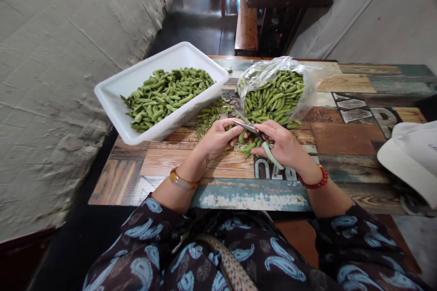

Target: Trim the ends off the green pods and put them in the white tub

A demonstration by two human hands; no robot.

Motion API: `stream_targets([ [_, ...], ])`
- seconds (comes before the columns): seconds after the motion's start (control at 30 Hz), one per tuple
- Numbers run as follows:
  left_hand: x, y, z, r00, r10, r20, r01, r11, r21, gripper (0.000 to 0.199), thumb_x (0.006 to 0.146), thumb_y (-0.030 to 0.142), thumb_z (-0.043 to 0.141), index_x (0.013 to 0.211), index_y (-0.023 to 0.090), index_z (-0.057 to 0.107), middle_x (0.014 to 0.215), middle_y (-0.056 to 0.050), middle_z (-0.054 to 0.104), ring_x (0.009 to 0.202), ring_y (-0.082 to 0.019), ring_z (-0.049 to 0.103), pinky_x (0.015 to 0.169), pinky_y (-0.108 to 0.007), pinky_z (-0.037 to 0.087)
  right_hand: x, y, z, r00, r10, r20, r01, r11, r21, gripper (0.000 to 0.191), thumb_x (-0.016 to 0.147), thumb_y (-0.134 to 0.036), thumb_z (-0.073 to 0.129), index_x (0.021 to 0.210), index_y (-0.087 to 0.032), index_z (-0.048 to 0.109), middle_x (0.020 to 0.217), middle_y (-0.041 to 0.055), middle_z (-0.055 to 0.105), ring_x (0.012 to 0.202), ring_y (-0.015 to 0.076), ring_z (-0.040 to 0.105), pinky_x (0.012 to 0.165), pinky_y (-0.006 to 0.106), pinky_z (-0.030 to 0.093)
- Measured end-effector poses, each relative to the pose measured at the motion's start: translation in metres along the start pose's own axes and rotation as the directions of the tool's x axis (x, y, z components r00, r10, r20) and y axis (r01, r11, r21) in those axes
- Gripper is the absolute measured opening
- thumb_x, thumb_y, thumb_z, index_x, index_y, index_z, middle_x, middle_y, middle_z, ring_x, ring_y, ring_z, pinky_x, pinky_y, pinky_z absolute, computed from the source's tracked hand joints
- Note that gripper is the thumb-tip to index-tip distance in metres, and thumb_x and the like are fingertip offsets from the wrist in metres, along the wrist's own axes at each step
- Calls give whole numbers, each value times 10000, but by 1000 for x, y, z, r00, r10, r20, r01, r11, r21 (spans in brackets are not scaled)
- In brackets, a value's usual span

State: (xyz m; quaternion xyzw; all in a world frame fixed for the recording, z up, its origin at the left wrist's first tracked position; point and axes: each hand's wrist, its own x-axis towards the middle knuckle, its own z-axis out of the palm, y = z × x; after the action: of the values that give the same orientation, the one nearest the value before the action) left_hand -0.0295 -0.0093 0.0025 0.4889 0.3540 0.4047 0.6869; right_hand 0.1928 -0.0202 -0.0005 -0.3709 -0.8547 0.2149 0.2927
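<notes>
Right hand and left hand nearly meet over the table, the right one closed around a pair of scissors whose blades point across to the left fingertips. The left hand's fingers are curled, its thumb brought in towards the forefinger beside the blades; whether it pinches a pod there cannot be told. Loose pods lie below and between the two hands, close to the fingertips. Just beyond the left hand spreads a low heap of green trimmings, and further off to its left stands a white tub, set at a slant, with tub pods piled across its bottom. Directly beyond the right hand, a clear bag lies with its mouth towards the person, bagged pods filling it and a few spilling out at the front. All the pods are green, slim and slightly curved, with bumps along their length. Those in the tub look plump and matte, heaped at every angle; the bag is crinkled and shiny. The scissors have slim metal blades and a pale green handle loop.
</notes>
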Motion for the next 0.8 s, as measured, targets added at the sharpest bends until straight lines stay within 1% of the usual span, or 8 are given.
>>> stream_targets([
  [0.17,0,-1,0,1000,-11,-30,12,999,37,342,780,432,760,879,112,693,709,-19,654,454,-40,434,420,-190,300,-1,1,0,1000,-8,-1,8,1000,18,518,835,-466,731,1253,-192,594,1033,97,629,848,225,614,761,367,544],
  [0.27,0,1,1,1000,-9,-28,10,999,36,341,776,435,762,864,116,682,705,-14,645,456,-40,429,418,-188,295,0,1,-1,1000,-10,-6,10,1000,19,477,855,-460,711,1239,-198,605,992,86,637,820,219,617,736,355,541],
  [0.4,-1,4,3,999,-27,-26,27,1000,11,345,772,438,764,794,120,631,693,-2,618,462,-32,422,417,-177,271,0,2,1,1000,-7,-12,7,1000,13,427,882,-434,688,1233,-203,607,1005,92,665,893,235,649,779,355,546],
  [0.53,-1,4,3,993,-58,-101,49,994,-94,352,722,396,815,855,152,597,592,63,509,444,-32,396,399,-158,229,0,6,4,994,6,-111,-12,999,-51,414,881,-448,684,1197,-187,627,970,97,676,870,241,658,769,361,554],
  [0.6,0,4,3,987,-65,-147,41,987,-158,365,696,355,838,860,162,576,591,75,487,448,-31,404,392,-146,233,0,9,5,989,11,-149,-21,998,-61,425,880,-466,680,1192,-182,630,939,90,679,836,233,657,763,361,557],
  [0.7,3,4,2,981,-62,-185,8,960,-281,374,671,306,854,825,155,548,668,56,544,466,-24,437,389,-134,284,0,11,6,988,15,-151,-26,997,-73,446,873,-488,681,1196,-186,630,957,94,683,856,240,663,775,369,561],
  [0.8,5,6,0,973,-80,-217,-11,922,-388,308,705,231,821,865,139,574,762,22,616,494,-23,500,410,-126,372,-1,11,6,991,17,-130,-28,996,-80,460,860,-487,695,1202,-187,627,985,103,679,899,258,665,785,384,564],
])
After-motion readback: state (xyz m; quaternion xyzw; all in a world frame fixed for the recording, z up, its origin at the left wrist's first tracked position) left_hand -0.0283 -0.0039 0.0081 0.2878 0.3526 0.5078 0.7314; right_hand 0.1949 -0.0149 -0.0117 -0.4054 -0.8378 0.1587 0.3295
